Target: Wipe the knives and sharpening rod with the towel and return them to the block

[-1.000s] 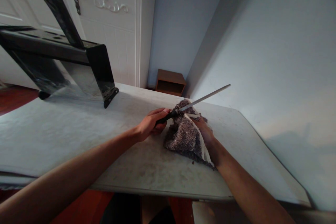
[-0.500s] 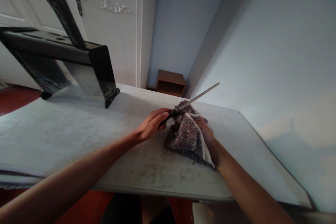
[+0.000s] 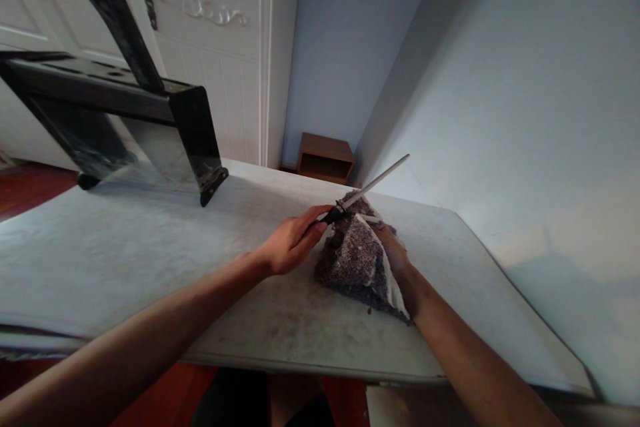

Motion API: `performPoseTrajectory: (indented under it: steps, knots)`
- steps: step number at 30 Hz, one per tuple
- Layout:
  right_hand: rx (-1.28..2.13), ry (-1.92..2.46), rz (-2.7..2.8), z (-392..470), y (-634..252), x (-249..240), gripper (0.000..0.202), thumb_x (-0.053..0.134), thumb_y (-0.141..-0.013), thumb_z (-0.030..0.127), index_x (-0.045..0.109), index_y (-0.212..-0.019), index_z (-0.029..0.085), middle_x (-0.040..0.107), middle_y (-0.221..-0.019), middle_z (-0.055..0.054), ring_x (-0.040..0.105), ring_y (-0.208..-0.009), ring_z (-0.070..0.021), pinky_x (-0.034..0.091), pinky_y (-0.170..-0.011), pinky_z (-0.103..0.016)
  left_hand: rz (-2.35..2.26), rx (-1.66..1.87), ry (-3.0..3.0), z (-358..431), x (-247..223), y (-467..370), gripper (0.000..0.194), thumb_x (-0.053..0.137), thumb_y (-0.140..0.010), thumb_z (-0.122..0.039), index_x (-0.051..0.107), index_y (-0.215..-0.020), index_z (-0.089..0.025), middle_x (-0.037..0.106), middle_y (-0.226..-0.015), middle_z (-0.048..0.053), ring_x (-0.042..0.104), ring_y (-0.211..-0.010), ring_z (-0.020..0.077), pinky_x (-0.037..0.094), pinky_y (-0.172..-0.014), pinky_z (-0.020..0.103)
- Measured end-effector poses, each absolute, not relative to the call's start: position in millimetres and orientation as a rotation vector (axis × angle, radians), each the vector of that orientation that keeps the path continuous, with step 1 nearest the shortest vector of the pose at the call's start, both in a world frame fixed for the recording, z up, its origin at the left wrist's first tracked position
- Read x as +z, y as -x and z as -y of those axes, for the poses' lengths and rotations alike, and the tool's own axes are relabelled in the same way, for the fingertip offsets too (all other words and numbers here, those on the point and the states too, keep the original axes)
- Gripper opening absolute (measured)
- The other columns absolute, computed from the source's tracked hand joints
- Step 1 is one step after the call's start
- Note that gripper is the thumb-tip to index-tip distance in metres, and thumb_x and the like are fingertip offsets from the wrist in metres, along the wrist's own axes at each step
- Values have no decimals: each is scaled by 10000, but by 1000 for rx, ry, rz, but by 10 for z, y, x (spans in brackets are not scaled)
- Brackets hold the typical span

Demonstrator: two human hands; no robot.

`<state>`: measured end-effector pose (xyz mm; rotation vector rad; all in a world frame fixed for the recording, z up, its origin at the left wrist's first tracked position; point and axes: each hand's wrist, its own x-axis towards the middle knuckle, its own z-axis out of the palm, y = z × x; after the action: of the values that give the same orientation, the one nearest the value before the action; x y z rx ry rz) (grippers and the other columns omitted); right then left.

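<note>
My left hand (image 3: 295, 240) is closed round the black handle of a sharpening steel (image 3: 377, 181), whose thin grey rod points up and to the right. Under the steel lies a bunched, speckled grey-brown cloth (image 3: 357, 257) with a white underside and edge. My right hand (image 3: 393, 248) grips the cloth from its right side, with its fingers partly hidden in the folds. The steel's guard sits just above the top of the cloth; whether they touch I cannot tell.
A black knife block (image 3: 190, 127) with clear sides stands at the left of the white table (image 3: 240, 213), one black-handled knife (image 3: 123, 33) in it. Beyond are a white cabinet (image 3: 215, 73) and a small brown box shelf (image 3: 326, 147). A wall (image 3: 525, 113) borders the right.
My left hand has shifted its hold on the handle, and the steel's tip has moved slightly left and up. My right hand and the cloth have hardly moved.
</note>
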<state>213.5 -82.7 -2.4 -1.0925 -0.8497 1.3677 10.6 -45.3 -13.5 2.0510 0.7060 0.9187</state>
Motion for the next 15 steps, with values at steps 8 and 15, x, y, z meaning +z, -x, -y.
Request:
performPoseTrajectory:
  steps: [8, 15]
  knots:
    - [1343, 1120, 852, 822, -2159, -46, 243, 826, -588, 394, 731, -752, 243, 736, -681, -13, 715, -881, -275, 591, -773, -368, -614, 918, -2171, 455, -131, -117, 510, 418, -961, -334, 408, -1444, -172, 579, -1373, 123, 567, -1220, 269, 422, -1034, 374]
    - [1353, 1077, 813, 829, -2144, -39, 231, 813, -606, 357, 724, -790, 251, 746, -726, 1, 711, -904, -279, 592, -750, -369, -698, 914, -2259, 441, -182, -143, 517, 455, -944, -284, 401, -1456, -233, 553, -1405, 99, 544, -1248, 267, 409, -1070, 416]
